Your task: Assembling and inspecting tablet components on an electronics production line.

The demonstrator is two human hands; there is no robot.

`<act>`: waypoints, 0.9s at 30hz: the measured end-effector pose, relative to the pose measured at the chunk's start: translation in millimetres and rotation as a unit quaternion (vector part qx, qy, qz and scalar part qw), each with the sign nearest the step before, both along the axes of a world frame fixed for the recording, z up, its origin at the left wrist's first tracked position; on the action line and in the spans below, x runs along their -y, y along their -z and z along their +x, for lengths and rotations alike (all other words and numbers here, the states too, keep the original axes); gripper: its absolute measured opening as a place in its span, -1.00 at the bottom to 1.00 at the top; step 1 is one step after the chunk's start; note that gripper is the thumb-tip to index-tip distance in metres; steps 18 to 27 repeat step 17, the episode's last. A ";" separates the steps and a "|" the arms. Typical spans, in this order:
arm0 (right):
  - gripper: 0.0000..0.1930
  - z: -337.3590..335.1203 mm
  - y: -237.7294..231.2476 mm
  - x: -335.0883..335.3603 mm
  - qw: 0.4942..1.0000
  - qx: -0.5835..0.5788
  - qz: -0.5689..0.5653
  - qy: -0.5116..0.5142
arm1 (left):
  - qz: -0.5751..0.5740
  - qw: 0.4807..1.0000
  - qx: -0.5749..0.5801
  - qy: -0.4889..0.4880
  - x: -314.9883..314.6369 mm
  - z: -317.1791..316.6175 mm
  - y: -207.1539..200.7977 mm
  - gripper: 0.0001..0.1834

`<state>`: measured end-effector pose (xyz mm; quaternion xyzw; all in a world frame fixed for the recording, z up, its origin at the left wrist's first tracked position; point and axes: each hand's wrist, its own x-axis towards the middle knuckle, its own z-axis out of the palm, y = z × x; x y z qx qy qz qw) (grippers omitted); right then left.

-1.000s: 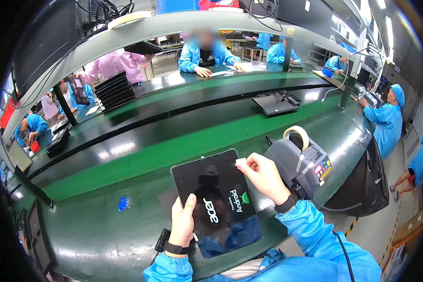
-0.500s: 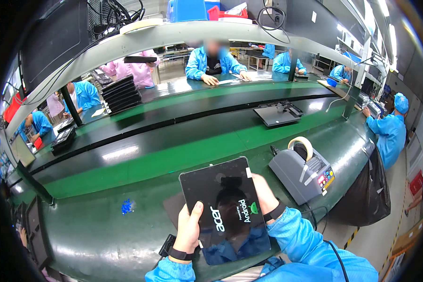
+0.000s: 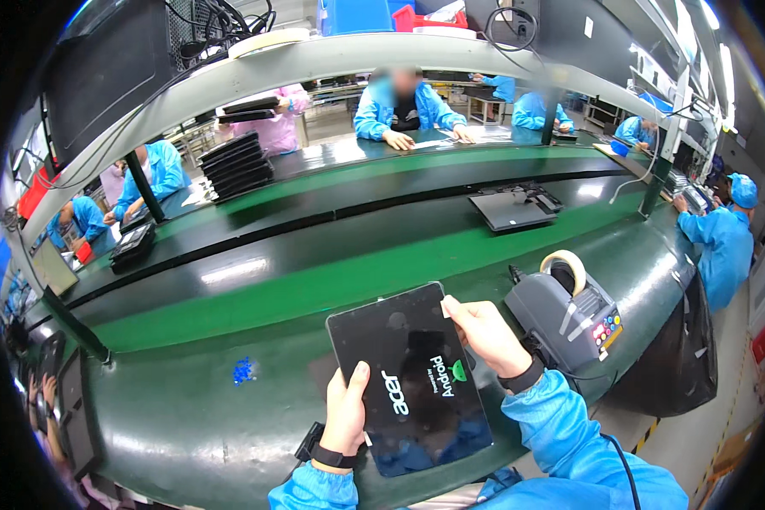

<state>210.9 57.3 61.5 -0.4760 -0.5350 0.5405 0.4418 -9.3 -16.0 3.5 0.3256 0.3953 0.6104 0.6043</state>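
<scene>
A black tablet [image 3: 416,344] with a lit start-up screen is held tilted above the green bench. My left hand [image 3: 345,412] grips its left edge, thumb on the front and fingers hidden behind. At the tablet's upper right corner, my right hand [image 3: 491,338] is closed in a pinch over a small white tape tab, which the fingertips mostly cover. Part of a dark flat piece [image 3: 321,371] shows on the bench behind the tablet. Both wrists wear black bands.
Right of the tablet stands a grey tape dispenser [image 3: 561,314] with a cable. Small blue pieces [image 3: 243,371] lie on the bench [image 3: 170,416] to the left. Across the conveyor are a dark panel [image 3: 512,211], a stack of black trays [image 3: 234,168] and several co-workers.
My right hand has come from behind the tablet's right edge to its upper right corner, where it now pinches the white tab. My left hand keeps its grip. The view has shifted slightly.
</scene>
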 end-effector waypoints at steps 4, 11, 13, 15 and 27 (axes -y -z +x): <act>-0.38 2.2 12.1 -5.6 0.993 -0.096 -0.072 -0.013 | 0.003 0.989 0.084 -0.118 -12.5 -4.8 -4.7 -0.68; -0.42 21.7 46.8 -11.9 0.987 -0.130 0.017 0.089 | -0.039 0.941 0.287 -0.175 -131.6 -85.1 -3.2 -0.58; -0.43 23.1 45.7 -12.2 0.986 -0.139 0.010 0.090 | -0.034 0.918 0.305 -0.253 -172.4 -96.1 -1.5 -0.56; -0.44 23.0 53.1 -16.2 0.986 -0.139 0.013 0.092 | -0.008 0.904 0.314 -0.292 -207.7 -113.2 14.3 -0.56; -0.45 23.1 65.8 -24.5 0.987 -0.116 0.026 0.107 | 0.003 0.895 0.316 -0.314 -236.5 -126.0 28.9 -0.55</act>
